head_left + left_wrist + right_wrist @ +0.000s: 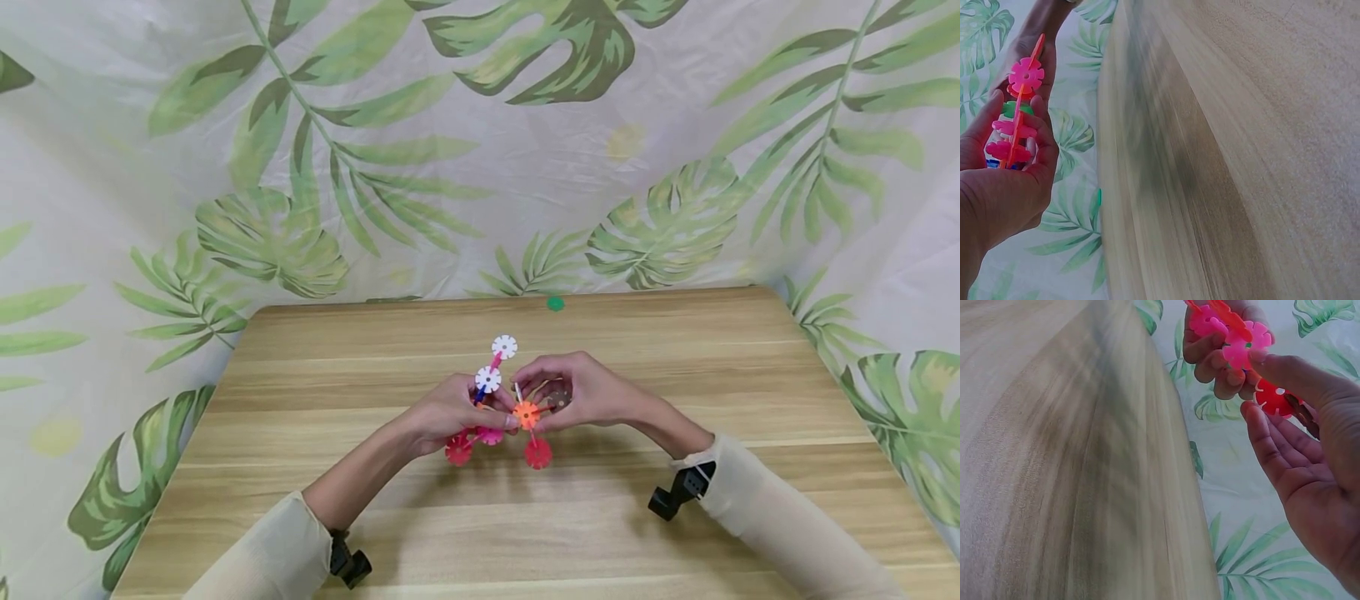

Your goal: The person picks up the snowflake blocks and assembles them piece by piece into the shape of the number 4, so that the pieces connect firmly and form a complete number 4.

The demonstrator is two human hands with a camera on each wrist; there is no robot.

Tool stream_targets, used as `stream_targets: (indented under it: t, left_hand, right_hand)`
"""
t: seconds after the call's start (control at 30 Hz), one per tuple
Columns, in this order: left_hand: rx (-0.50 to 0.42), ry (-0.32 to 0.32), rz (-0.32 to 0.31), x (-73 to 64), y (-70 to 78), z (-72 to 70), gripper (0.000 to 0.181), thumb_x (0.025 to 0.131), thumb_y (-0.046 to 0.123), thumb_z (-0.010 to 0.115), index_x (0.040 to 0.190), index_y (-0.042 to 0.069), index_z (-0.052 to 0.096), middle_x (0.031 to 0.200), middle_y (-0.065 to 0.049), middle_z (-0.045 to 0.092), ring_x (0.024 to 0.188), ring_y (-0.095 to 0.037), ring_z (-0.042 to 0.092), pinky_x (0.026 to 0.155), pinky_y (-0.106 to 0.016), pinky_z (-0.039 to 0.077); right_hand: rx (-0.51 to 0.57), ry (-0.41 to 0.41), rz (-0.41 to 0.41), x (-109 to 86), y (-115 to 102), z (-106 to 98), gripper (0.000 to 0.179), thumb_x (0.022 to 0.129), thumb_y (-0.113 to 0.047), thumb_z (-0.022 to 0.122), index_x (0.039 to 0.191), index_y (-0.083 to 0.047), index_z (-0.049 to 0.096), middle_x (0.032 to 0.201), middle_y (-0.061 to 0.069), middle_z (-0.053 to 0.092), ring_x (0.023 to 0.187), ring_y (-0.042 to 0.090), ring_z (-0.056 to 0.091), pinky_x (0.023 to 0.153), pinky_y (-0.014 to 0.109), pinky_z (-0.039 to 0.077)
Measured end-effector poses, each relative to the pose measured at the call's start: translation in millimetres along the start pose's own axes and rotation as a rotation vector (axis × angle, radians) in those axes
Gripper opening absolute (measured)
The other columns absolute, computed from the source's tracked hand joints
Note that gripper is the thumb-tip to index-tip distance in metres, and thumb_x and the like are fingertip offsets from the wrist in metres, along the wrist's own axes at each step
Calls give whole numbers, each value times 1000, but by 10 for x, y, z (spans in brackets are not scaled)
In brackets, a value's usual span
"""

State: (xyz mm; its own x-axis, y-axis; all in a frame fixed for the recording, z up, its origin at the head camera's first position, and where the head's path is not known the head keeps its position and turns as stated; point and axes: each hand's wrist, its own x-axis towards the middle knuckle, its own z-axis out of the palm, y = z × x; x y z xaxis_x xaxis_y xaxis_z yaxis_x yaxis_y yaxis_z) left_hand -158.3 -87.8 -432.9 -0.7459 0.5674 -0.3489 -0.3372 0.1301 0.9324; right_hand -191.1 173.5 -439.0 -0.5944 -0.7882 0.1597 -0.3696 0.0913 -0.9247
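Observation:
Both hands hold a construction of notched plastic snowflake discs above the table, near its middle. My left hand (448, 415) grips its left part, thumb and fingers around the joined pieces; in the left wrist view a green disc (1017, 109) and pink discs (1025, 75) show there. Two white discs (488, 380) stick up at the back, and a red disc (458, 450) hangs at the left. My right hand (596, 390) pinches the right end, close by an orange disc (527, 415). A brown disc (558, 400) lies within its fingers. Another red disc (537, 454) hangs below the orange one.
A loose green disc (555, 304) lies at the far edge of the wooden table (525, 533). Behind the table hangs a leaf-patterned cloth (420, 167). Black cameras (682, 492) are strapped on both wrists.

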Motion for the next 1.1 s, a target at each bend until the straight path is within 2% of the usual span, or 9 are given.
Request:
stream_targets:
  t: [0.27, 0.43, 0.6, 0.77, 1.1]
  left_hand:
    - [-28, 3, -2, 8, 9, 11, 18, 90, 3, 82, 107, 0, 75, 93, -8, 78, 82, -15, 70, 70, -24, 56]
    - [-39, -4, -2, 19, 19, 16, 17, 91, 3, 82, 106, 0, 75, 93, -9, 78, 86, -21, 73, 70, -24, 57]
    - [-54, -14, -4, 28, 26, 20, 14, 92, 2, 81, 104, 0, 75, 93, -11, 78, 86, -22, 74, 70, -25, 59]
    - [-66, -4, -11, 36, 25, 29, 12, 92, 0, 80, 103, 1, 76, 91, -10, 78, 84, -19, 75, 69, -24, 59]
    - [-69, 16, -12, 49, 3, 37, 13, 90, 0, 81, 102, 0, 76, 91, -9, 78, 85, -19, 75, 69, -24, 58]
  right_hand:
    - [-42, 37, -75, -13, 37, 11, 56, 80, -1, 92, 130, 8, 67, 116, 11, 76, 101, 22, 76, 87, 38, 64]
    - [-53, 53, -111, -25, 71, 13, 56, 81, -4, 92, 129, 8, 67, 115, 12, 77, 101, 22, 76, 87, 42, 64]
    - [-51, 59, -128, -41, 85, 14, 55, 81, -3, 92, 129, 8, 68, 118, 14, 77, 101, 23, 76, 86, 47, 64]
    - [-49, 70, -135, -46, 91, 17, 55, 79, -2, 92, 129, 4, 70, 120, 15, 76, 101, 24, 77, 86, 46, 64]
    - [-81, 88, -171, -62, 119, 21, 54, 78, -2, 93, 127, 8, 70, 119, 16, 77, 100, 23, 77, 86, 44, 65]
